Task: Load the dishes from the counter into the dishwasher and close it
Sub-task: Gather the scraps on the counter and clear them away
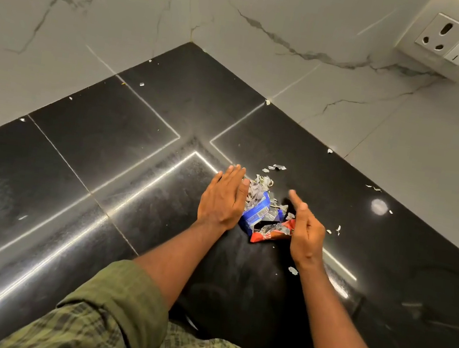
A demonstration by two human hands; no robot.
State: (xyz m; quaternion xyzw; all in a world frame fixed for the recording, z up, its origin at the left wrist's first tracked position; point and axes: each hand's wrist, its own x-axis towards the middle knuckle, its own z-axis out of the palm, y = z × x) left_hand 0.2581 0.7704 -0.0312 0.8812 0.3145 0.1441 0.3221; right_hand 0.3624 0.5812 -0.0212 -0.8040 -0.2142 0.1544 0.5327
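A small heap of litter lies on the black polished counter (109,142): a blue wrapper (256,214), a red and silver wrapper (271,233) and torn grey paper scraps (258,188). My left hand (224,199) lies flat with straight fingers against the heap's left side. My right hand (304,228) stands on its edge at the heap's right side, fingers loosely extended, touching the red wrapper. No dishes and no dishwasher are in view.
White marble-patterned wall tiles (273,17) meet in the corner behind the counter. A white power socket with a switch (450,42) sits on the right wall. Stray paper bits (293,270) are scattered over the counter around the heap.
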